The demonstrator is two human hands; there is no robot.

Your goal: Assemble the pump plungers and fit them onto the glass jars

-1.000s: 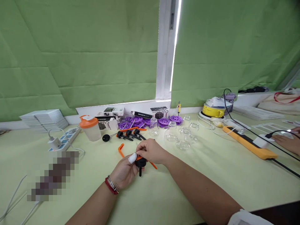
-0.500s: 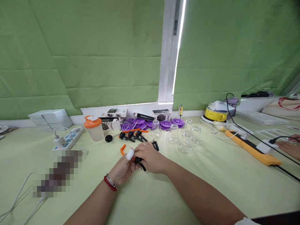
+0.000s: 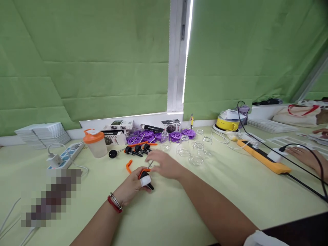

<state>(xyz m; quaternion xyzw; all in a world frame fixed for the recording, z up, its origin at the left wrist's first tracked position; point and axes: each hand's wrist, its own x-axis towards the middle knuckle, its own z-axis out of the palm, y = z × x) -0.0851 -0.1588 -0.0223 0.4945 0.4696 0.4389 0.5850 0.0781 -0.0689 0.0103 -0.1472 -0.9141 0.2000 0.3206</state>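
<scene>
My left hand [image 3: 132,182] is closed around a black part with a handle [image 3: 145,175], and a thin orange piece shows at its upper edge. White wrapping covers the tip of the left thumb. A thin metal rod [image 3: 150,164] rises above the held part. My right hand [image 3: 165,164] hovers just over it, thumb and fingers apart on either side of the rod; its far fingers are partly blurred. To the left lies a curved orange strip [image 3: 128,166]. Behind the hands are several black-capped pieces [image 3: 138,149] and a black disc on a rod [image 3: 112,154].
Purple wheels [image 3: 147,135] and cartons [image 3: 115,138] lie along the wall. Clear glass jars [image 3: 183,150] stand right of them. A shaker cup [image 3: 96,145] and a power strip [image 3: 68,156] are leftward. Another person's hand [image 3: 303,157] is near the orange power strip [image 3: 266,159].
My right hand has lifted off the black part, its fingers parting. My left hand has turned the part, so the orange piece and metal rod show. The view has swung slightly right.
</scene>
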